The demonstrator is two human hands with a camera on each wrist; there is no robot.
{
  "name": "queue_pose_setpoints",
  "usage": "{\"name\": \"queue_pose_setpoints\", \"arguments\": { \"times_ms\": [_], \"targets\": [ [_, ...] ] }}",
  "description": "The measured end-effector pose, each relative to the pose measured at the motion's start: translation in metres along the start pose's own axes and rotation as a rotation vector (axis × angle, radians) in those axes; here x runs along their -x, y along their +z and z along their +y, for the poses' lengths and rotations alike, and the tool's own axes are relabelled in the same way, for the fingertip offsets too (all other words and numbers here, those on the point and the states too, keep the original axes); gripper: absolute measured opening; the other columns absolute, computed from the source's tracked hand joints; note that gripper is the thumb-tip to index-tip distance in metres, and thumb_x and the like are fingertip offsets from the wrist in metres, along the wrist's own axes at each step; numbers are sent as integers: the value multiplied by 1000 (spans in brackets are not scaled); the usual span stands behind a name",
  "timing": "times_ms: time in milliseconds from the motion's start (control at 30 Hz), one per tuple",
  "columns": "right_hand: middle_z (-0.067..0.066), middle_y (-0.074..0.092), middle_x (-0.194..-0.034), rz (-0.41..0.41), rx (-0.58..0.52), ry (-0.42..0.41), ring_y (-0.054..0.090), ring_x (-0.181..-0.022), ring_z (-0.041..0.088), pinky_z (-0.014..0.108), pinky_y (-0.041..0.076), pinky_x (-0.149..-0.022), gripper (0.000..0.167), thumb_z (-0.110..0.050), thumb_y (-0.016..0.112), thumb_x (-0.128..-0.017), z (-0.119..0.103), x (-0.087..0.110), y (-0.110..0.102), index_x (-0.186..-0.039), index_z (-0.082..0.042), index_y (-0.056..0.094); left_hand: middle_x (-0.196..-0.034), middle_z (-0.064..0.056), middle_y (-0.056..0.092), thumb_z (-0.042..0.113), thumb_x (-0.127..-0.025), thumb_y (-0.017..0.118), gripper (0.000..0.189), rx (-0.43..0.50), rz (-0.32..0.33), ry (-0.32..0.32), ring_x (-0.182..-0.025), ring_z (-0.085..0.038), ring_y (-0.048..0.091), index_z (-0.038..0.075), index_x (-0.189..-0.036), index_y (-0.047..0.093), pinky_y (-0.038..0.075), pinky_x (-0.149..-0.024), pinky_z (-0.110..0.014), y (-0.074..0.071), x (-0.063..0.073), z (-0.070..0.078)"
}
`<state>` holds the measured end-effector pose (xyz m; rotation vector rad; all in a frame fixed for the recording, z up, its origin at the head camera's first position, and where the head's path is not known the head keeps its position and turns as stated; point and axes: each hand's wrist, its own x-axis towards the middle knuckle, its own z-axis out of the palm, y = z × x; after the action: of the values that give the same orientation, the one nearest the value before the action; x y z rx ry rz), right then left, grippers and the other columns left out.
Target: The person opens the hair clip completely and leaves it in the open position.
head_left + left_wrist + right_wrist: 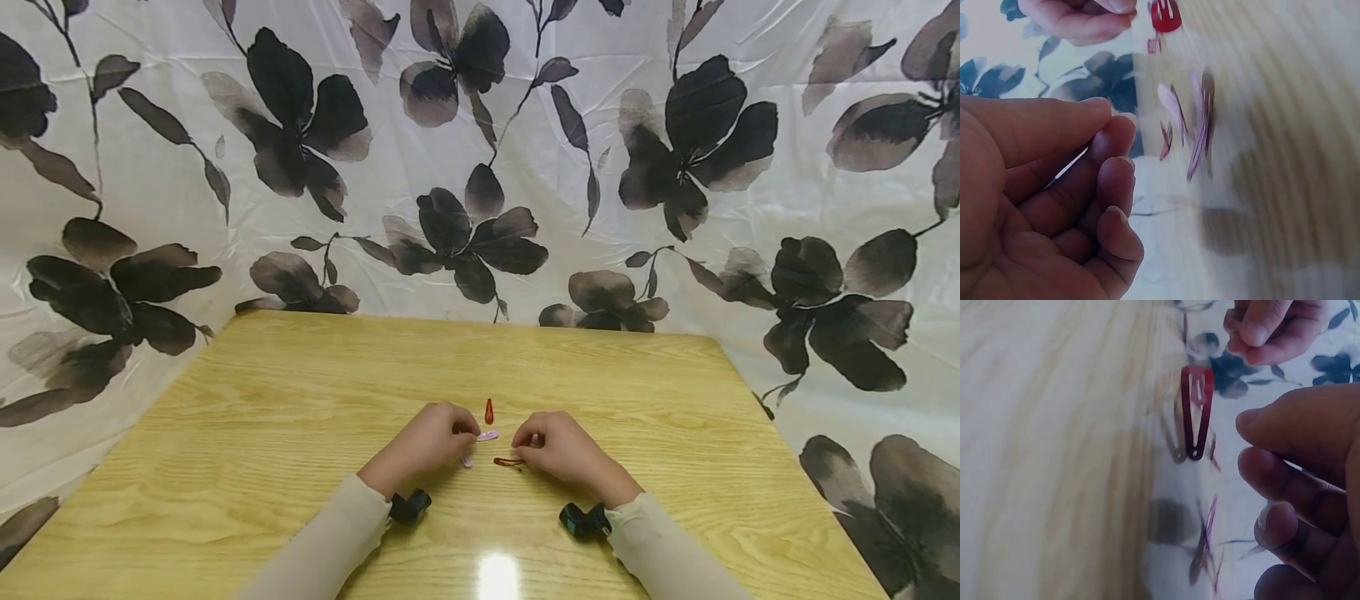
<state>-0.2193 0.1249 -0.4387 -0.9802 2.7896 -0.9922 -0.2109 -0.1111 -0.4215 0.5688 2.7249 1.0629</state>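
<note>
Pale sleeves (322,542) are lying nearest, small black cameras (410,507) sitting at both wrists. Beyond them, the left hand (429,442) is hovering by two lilac clips, its fingers bending loosely and gripping nothing. The right hand (566,450) is hanging beside the near red clip (507,462), its fingers curving softly, also holding nothing. The near lilac clip (467,462) is lying just under the left fingers; the other lilac clip (489,435) is lying slightly farther, and the far red clip (489,412) is resting beyond it. The thin, flat clips are probably offering little to pinch, so fingertips may be slipping or pushing them along the table (300,367). Such close spacing is also risking knocking a neighbour. Floral cloth (562,175) is hanging behind.
</note>
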Motion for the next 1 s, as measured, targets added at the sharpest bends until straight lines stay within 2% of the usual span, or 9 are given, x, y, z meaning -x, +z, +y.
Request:
{"name": "queue_pose_setpoints", "arguments": {
  "times_ms": [133, 367, 567, 833, 1000],
  "targets": [
    [-11, 65, -82, 11, 48, 4, 51, -68, 3, 21, 45, -63, 7, -15, 69, -87, -6, -4, 0, -88, -17, 75, -85, 3, 68, 10, -90, 66, 9, -85, 14, -8, -76, -10, 57, 10, -94, 74, 48, -68, -29, -7, -1, 0],
    [-12, 64, -78, 9, 110, 4, 49, -64, 3, 21, 43, -60, 5, -17, 69, -87, -21, -12, 4, -87, -18, 74, -88, 2, 70, 10, -89, 68, 9, -155, -7, -18, -81, -11, 60, 10, -94, 75, 50, -75, -33, -15, -2, -2],
    [-10, 64, -77, -13, 115, 4, 52, -68, 4, 22, 43, -63, 8, -18, 71, -86, -30, -18, 9, -91, -15, 75, -90, 2, 71, 11, -88, 69, 8, -203, -23, -30, -85, -12, 63, 12, -91, 75, 51, -78, -34, -17, -5, -6],
    [-7, 66, -77, -42, 143, -1, 54, -67, 3, 20, 44, -61, 10, -17, 69, -86, -36, -23, 17, -92, -13, 76, -88, 1, 71, 12, -87, 70, 5, -229, -37, -62, -82, -12, 62, 12, -89, 74, 51, -79, -35, -17, -10, -11],
    [-6, 69, -77, -45, 171, -22, 54, -65, 2, 18, 44, -60, 11, -16, 68, -84, -40, -26, 21, -90, -13, 77, -84, 2, 69, 12, -87, 70, 3, -243, -69, -62, -76, -12, 57, 12, -85, 73, 49, -74, -32, -17, -13, -14]
  ]
}}
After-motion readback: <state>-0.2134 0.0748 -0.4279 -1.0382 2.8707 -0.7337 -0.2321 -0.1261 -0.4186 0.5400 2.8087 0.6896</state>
